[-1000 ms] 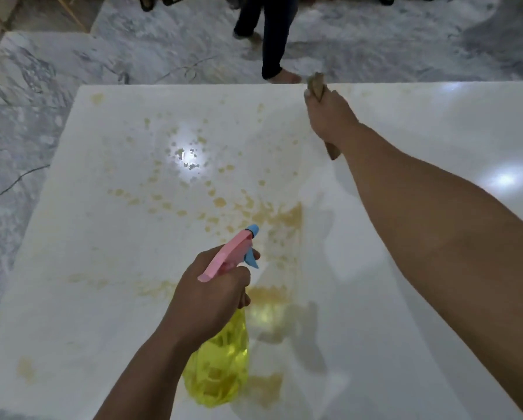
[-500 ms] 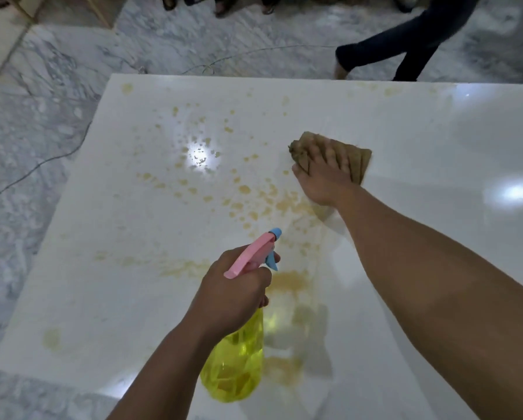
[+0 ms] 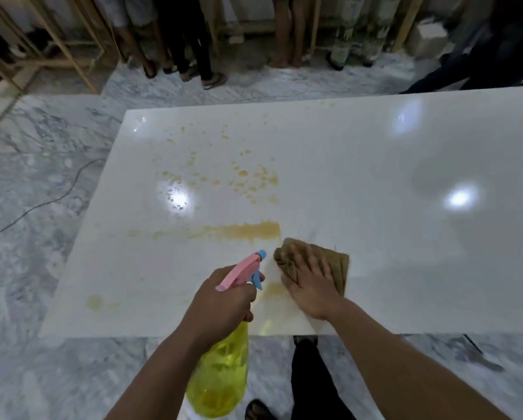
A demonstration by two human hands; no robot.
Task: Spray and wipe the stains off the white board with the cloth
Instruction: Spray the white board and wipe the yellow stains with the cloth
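Brown cloth (image 3: 316, 266) lay flat under my right hand (image 3: 313, 287), fingers spread and pressing it near the white board (image 3: 375, 183)'s front edge. My left hand (image 3: 221, 303) gripped the spray bottle (image 3: 221, 374). Yellow stains (image 3: 242, 231) sat just beyond; I judged a soaked cloth might only smear them wider.

Dim and bluish overall, lit from overhead; two hard white glare spots on the glossy white board (image 3: 345, 183), a fainter pale reflection near its far edge; soft grey shadow patch on its right side; strong wide-angle bending at the borders, board edges splayed outward; far background dark, murky and soft; slight smear and compression haze throughout.
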